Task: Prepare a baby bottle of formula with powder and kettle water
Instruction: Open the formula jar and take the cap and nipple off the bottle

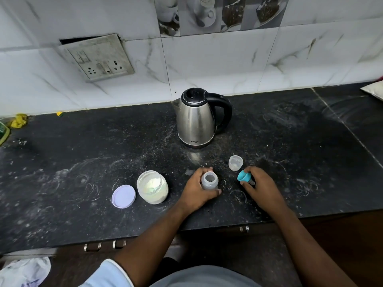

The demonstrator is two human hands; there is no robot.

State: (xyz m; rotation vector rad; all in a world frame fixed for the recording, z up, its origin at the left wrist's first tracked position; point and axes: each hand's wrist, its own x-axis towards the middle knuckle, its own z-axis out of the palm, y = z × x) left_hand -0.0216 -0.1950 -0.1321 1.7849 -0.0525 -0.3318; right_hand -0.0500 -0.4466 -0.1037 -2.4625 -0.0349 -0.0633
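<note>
A small clear baby bottle (pixel 209 180) stands upright and uncapped on the black counter (pixel 83 162), and my left hand (pixel 196 189) is wrapped around it. My right hand (pixel 259 185) grips the teal nipple ring (pixel 244 176) just to the right of the bottle, resting at the counter. The clear bottle cap (pixel 235 162) lies behind that hand. Left of the bottle stands an open jar of white formula powder (pixel 152 187), with its lilac lid (pixel 123 196) lying flat beside it. A steel kettle (pixel 195 119) with a black handle stands behind, lid down.
A switch and socket plate (pixel 97 58) hangs on the tiled wall. Yellow scraps (pixel 19 120) lie at the far left by the wall. A white packet corner (pixel 374 90) shows at the far right. Drawer handles (pixel 119 244) sit below the counter's front edge.
</note>
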